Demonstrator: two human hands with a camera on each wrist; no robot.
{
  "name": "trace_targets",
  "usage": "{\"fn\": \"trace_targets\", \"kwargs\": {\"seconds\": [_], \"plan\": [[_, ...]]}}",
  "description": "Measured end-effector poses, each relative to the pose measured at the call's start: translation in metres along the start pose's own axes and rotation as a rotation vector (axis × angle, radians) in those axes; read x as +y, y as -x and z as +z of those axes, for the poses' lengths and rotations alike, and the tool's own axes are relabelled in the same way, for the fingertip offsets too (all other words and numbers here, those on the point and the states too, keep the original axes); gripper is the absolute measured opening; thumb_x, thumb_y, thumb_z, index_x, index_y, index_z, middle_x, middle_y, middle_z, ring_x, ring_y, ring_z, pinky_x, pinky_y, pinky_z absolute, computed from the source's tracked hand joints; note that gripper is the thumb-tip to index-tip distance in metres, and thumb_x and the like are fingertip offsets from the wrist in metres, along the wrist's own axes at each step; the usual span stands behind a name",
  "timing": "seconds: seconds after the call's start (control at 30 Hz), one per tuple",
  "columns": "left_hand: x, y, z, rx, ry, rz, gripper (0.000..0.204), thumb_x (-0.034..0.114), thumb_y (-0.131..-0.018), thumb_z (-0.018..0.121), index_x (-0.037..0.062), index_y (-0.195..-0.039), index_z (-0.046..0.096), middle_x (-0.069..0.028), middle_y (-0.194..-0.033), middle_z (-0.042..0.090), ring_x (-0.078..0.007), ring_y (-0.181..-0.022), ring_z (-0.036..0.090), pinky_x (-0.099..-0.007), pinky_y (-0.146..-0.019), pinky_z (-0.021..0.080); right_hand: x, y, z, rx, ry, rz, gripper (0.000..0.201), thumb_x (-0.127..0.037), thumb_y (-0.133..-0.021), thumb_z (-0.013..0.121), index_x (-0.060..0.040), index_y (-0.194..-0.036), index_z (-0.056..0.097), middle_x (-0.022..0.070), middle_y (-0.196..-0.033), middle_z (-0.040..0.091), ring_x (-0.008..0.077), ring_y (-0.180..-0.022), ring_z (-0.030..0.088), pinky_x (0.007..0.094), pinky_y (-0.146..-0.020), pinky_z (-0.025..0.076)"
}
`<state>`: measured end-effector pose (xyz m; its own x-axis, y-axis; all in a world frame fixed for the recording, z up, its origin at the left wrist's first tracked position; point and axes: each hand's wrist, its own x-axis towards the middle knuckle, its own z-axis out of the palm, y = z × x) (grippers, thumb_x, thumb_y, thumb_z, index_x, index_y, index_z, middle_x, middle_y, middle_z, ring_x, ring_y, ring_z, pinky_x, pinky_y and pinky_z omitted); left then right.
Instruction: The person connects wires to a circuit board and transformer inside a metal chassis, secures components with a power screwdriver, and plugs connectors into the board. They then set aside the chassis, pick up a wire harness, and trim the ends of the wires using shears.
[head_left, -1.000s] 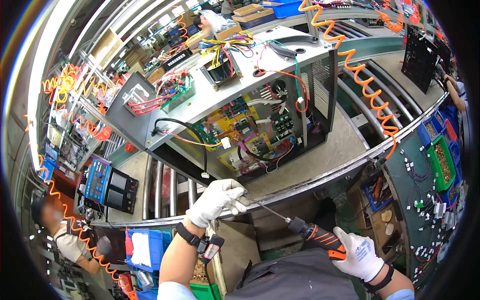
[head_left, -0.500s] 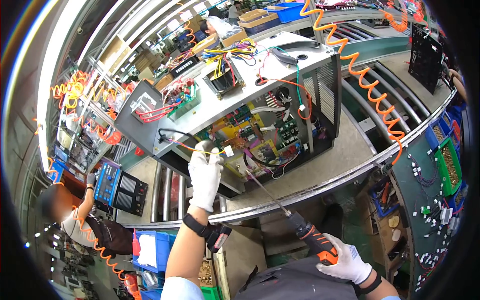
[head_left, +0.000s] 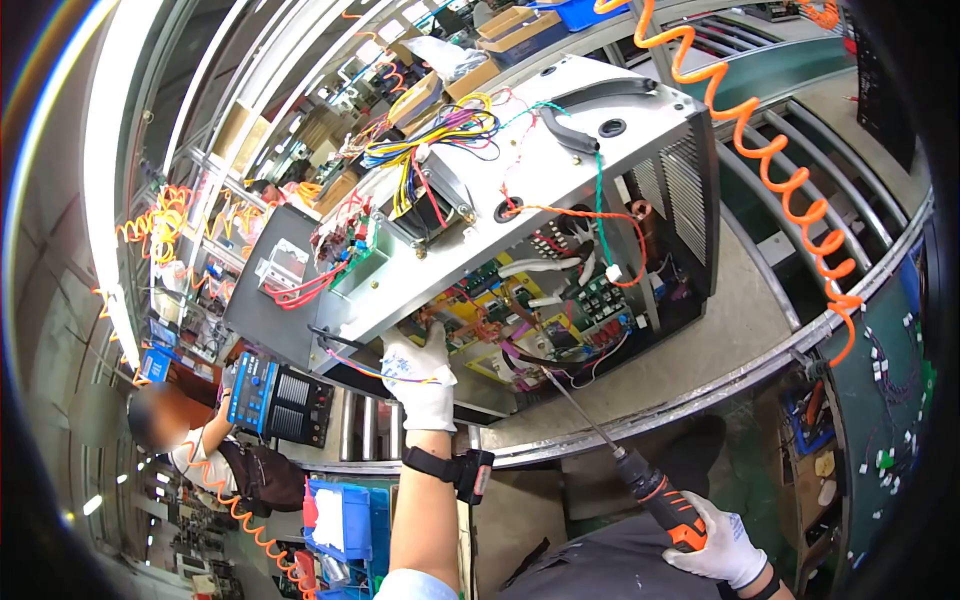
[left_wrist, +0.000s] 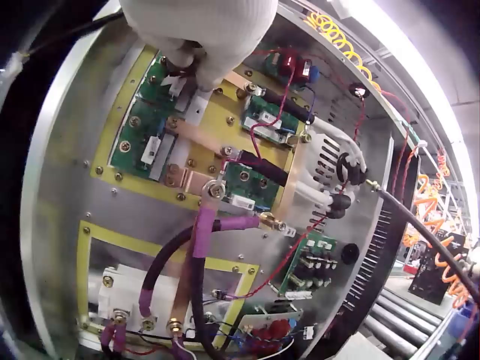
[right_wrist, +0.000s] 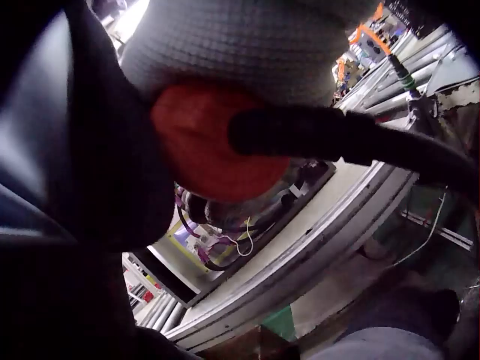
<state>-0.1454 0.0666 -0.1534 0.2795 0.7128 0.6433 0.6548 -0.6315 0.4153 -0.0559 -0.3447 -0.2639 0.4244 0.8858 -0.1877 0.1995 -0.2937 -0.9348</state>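
Note:
A grey metal machine chassis [head_left: 560, 170] stands open-sided on the roller conveyor, showing circuit boards and wiring. My left hand [head_left: 418, 362], in a white glove, reaches into its lower left opening. In the left wrist view its bunched fingertips [left_wrist: 182, 61] pinch a small part on a green circuit board [left_wrist: 146, 124]. My right hand [head_left: 718, 548] grips the orange-and-black handle of an electric screwdriver [head_left: 655, 495]. Its long bit [head_left: 580, 415] slants up to the chassis's lower edge beside the left hand. The right wrist view shows only my glove [right_wrist: 255, 45], the orange tool end [right_wrist: 210, 142] and a black cable [right_wrist: 337, 139].
An orange coiled hose [head_left: 790, 180] hangs at the right of the chassis. Conveyor rollers [head_left: 365, 425] run under it, edged by a metal rail [head_left: 700, 390]. Blue bins [head_left: 345, 520] sit below left. Another person [head_left: 190, 450] handles a blue-faced unit [head_left: 262, 395] at the left.
My left hand rose from the screwdriver's bit into the chassis opening. The right hand swung the screwdriver up so that its tip reaches the chassis. The view drew closer.

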Motion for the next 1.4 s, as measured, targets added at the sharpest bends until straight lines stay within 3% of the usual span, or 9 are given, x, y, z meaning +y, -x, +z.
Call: {"fn": "trace_targets", "kwargs": {"seconds": [0.3, 0.37, 0.47, 0.57, 0.73, 0.97, 1.1, 1.3, 1.4], "plan": [[-0.003, -0.005, 0.011, 0.101, -0.069, -0.051, 0.039, 0.014, -0.075, 0.072, -0.0064, -0.105, 0.057, -0.0283, -0.101, 0.06, -0.0431, -0.093, 0.06, -0.0434, -0.081, 0.048, 0.005, -0.05, -0.01, -0.053, -0.013, -0.105, 0.082, -0.022, -0.059, 0.083, 0.0052, -0.127, 0.047, 0.0179, -0.099, 0.064, 0.0275, -0.081, 0.067, 0.0323, -0.074, 0.053], [0.004, -0.004, 0.007, 0.135, -0.133, 0.027, 0.035, 0.014, -0.076, 0.071, -0.005, -0.102, 0.058, -0.0263, -0.093, 0.064, -0.0401, -0.086, 0.063, -0.042, -0.077, 0.05, 0.004, -0.054, -0.012, -0.114, -0.019, -0.053, 0.082, -0.023, -0.059, 0.084, 0.0055, -0.127, 0.047, 0.0171, -0.099, 0.064, 0.0268, -0.081, 0.067, 0.0322, -0.074, 0.053], [0.007, -0.003, 0.001, 0.028, -0.109, -0.196, 0.036, 0.007, -0.077, 0.07, -0.0077, -0.104, 0.053, -0.0142, -0.074, 0.066, -0.0195, -0.055, 0.061, -0.0319, -0.056, 0.049, 0.005, -0.059, -0.009, -0.107, 0.034, -0.083, 0.083, -0.023, -0.059, 0.084, 0.0049, -0.127, 0.046, 0.0161, -0.098, 0.064, 0.0259, -0.08, 0.066, 0.0317, -0.074, 0.052], [-0.004, -0.004, 0.004, 0.052, 0.135, -0.072, 0.031, 0.005, -0.078, 0.069, -0.008, -0.102, 0.054, -0.0083, -0.068, 0.064, -0.0133, -0.048, 0.054, -0.0288, -0.049, 0.046, 0.009, -0.06, -0.006, -0.11, -0.003, -0.098, 0.082, -0.023, -0.059, 0.083, 0.0043, -0.127, 0.046, 0.0161, -0.097, 0.064, 0.0259, -0.079, 0.066, 0.0317, -0.073, 0.052], [0.024, -0.006, -0.012, -0.123, 0.502, -0.548, 0.022, 0.013, -0.083, 0.07, -0.0026, -0.098, 0.064, -0.0064, -0.071, 0.065, -0.0038, -0.047, 0.045, -0.0178, -0.04, 0.032, 0.008, -0.058, -0.004, -0.142, -0.047, -0.05, 0.083, -0.024, -0.059, 0.084, 0.0041, -0.128, 0.046, 0.0167, -0.098, 0.064, 0.026, -0.08, 0.066, 0.0317, -0.074, 0.052], [0.023, -0.001, -0.022, -0.178, 0.765, -0.636, 0.021, 0.016, -0.086, 0.065, -0.0021, -0.098, 0.065, -0.0083, -0.073, 0.067, -0.006, -0.041, 0.046, -0.0194, -0.037, 0.034, 0.009, -0.059, 0.008, -0.108, -0.044, -0.133, 0.085, -0.025, -0.059, 0.086, 0.0048, -0.128, 0.046, 0.0185, -0.102, 0.064, 0.0277, -0.083, 0.067, 0.0325, -0.076, 0.053], [0.029, 0.002, -0.031, -0.137, 0.443, -0.578, 0.021, 0.015, -0.086, 0.065, -0.004, -0.096, 0.065, -0.0033, -0.061, 0.057, -0.0064, -0.039, 0.042, -0.0226, -0.036, 0.031, 0.008, -0.062, 0.012, -0.11, -0.047, -0.167, 0.086, -0.026, -0.059, 0.086, 0.0058, -0.128, 0.046, 0.02, -0.105, 0.063, 0.0286, -0.087, 0.067, 0.0327, -0.077, 0.053], [0.019, 0.007, -0.019, -0.123, 0.565, -0.574, 0.02, 0.013, -0.087, 0.064, -0.004, -0.098, 0.065, -0.0028, -0.058, 0.053, -0.0058, -0.037, 0.038, -0.0235, -0.035, 0.027, 0.008, -0.065, 0.014, -0.143, -0.062, -0.181, 0.088, -0.028, -0.06, 0.087, 0.0079, -0.129, 0.045, 0.022, -0.109, 0.062, 0.0302, -0.091, 0.066, 0.0327, -0.079, 0.052], [0.01, 0.007, -0.016, -0.178, 0.529, -0.514, 0.022, 0.014, -0.085, 0.065, -0.0046, -0.097, 0.067, -0.0077, -0.063, 0.061, -0.0102, -0.043, 0.048, -0.0261, -0.04, 0.037, 0.007, -0.066, 0.014, -0.161, -0.072, -0.153, 0.088, -0.028, -0.06, 0.087, 0.008, -0.129, 0.045, 0.022, -0.109, 0.062, 0.0302, -0.092, 0.066, 0.033, -0.08, 0.052]]}}
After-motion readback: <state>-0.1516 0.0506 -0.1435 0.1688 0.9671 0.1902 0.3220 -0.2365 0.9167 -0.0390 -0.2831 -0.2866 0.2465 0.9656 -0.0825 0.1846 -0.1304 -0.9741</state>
